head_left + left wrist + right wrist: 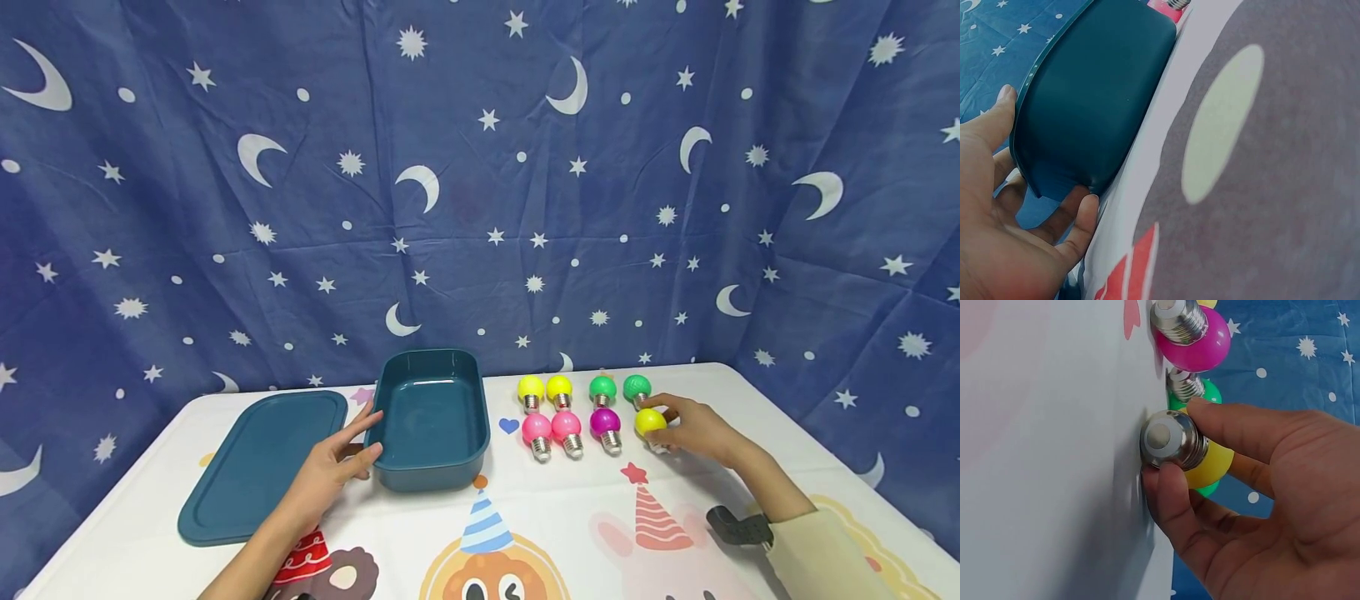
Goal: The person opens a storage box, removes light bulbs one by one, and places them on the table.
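My right hand [693,429] pinches a yellow light bulb [649,421] at the right end of the front row. In the right wrist view, thumb and fingers close around its metal screw base [1172,440], which faces the camera. My left hand [330,467] touches the left side of a dark teal rectangular container [431,477], its fingers fairly straight. The left wrist view shows fingertips against the container's outer wall [1091,100] and rim. Beside the held bulb lies a purple bulb [604,422]; just behind is a green bulb [637,386].
Two pink bulbs [537,428] lie farther left in the front row. Behind them are two yellow bulbs [531,388] and another green bulb [602,389]. A flat teal lid [262,467] lies left of the container. A blue star-patterned curtain [480,208] hangs behind the table.
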{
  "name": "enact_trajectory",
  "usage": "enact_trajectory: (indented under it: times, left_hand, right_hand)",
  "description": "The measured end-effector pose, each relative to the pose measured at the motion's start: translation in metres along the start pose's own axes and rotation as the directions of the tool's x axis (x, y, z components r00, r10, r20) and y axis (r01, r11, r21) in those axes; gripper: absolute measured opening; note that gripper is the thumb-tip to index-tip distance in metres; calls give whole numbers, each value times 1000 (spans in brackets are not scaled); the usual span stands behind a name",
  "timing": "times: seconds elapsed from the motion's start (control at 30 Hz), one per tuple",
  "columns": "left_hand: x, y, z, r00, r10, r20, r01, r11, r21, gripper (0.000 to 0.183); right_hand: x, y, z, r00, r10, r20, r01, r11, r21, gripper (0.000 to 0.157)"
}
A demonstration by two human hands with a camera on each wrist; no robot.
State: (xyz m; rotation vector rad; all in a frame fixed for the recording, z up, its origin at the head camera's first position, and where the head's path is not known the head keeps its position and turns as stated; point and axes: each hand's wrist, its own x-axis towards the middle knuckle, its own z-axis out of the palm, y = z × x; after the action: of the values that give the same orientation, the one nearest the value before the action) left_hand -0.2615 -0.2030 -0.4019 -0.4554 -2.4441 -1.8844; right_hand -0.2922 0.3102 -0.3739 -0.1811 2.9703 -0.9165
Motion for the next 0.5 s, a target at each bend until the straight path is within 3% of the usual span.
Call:
enact_trajectory:
  times: [0.5]
  left_hand:
    - [-1,2,1,1000,-1,-1,1,1000,0,53]
  right_hand:
    - [-2,1,-7,999,-18,35,18,1000,-8,60]
